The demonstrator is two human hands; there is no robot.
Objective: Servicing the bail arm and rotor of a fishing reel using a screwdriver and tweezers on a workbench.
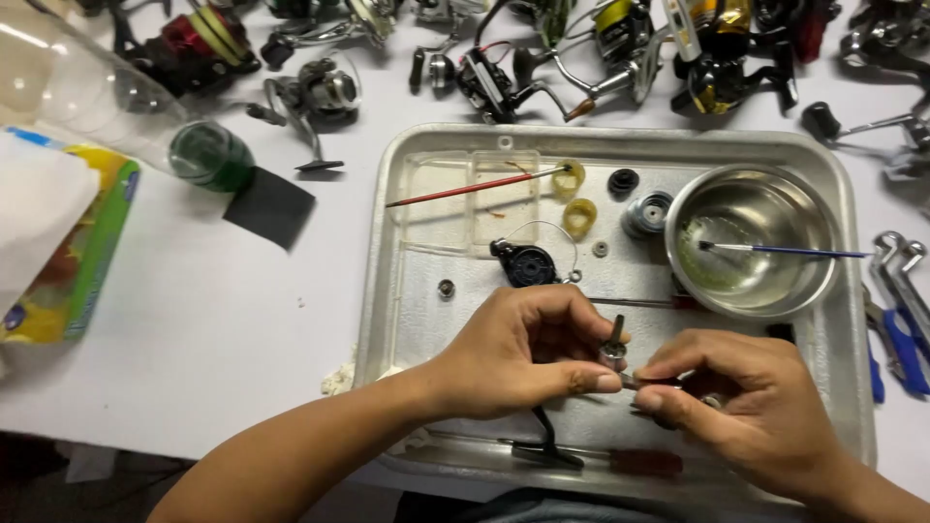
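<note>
Over the near part of a metal tray (407, 291), my left hand (518, 353) grips a small dark fishing-reel part (614, 347) between thumb and fingers. A black handle arm (544, 441) hangs down from under that hand. My right hand (741, 402) pinches a thin metal tool (639, 382) whose tip meets the part. Both hands touch at the fingertips. What else the right palm hides cannot be seen.
In the tray lie a steel bowl (823, 291) with a blue brush (794, 252), a red brush (465, 189), a clear plastic box (426, 228), yellow rings (579, 217) and a black reel body (528, 263). Several fishing reels (320, 92) line the far table. A green-capped bottle (208, 155) and tissue pack (68, 252) sit left; wrenches (901, 291) right.
</note>
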